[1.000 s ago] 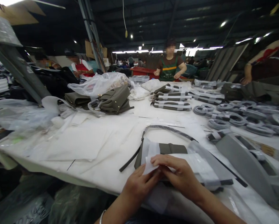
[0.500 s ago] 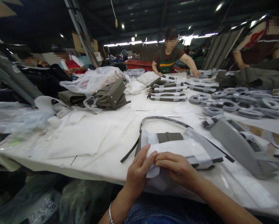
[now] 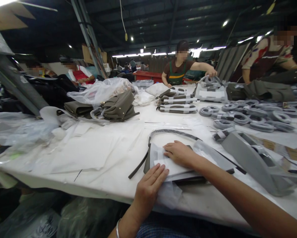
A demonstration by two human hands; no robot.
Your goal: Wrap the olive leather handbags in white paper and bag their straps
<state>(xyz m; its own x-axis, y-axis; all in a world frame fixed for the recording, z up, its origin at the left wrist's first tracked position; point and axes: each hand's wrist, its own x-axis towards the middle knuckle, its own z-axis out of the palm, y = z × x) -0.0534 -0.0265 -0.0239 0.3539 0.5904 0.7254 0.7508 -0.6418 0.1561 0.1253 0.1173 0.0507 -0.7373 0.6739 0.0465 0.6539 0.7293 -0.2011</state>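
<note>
An olive-grey bag (image 3: 147,160) lies at the table's front edge, mostly covered by white wrapping paper (image 3: 174,168). Its dark strap (image 3: 173,131) arches behind it. My left hand (image 3: 148,183) rests with fingers stretched on the paper's left front part. Farther back, my right hand (image 3: 180,153) lies flat on top of the wrapping, its fingers pointing left. Thin translucent sheet (image 3: 170,195) hangs in folds below the hands. Neither hand grips anything.
Olive bags (image 3: 118,105) and plastic film stand back left, with flat white sheets (image 3: 83,152) nearer. Wrapped bundles (image 3: 178,108), coiled straps (image 3: 257,114) and a grey bag (image 3: 252,165) lie right. Across the table, a person (image 3: 176,67) holds a wrapped bag (image 3: 211,91).
My right hand has moved up and back onto the wrapping, and both hands have opened from their pinch. The person across has raised a wrapped bag upright.
</note>
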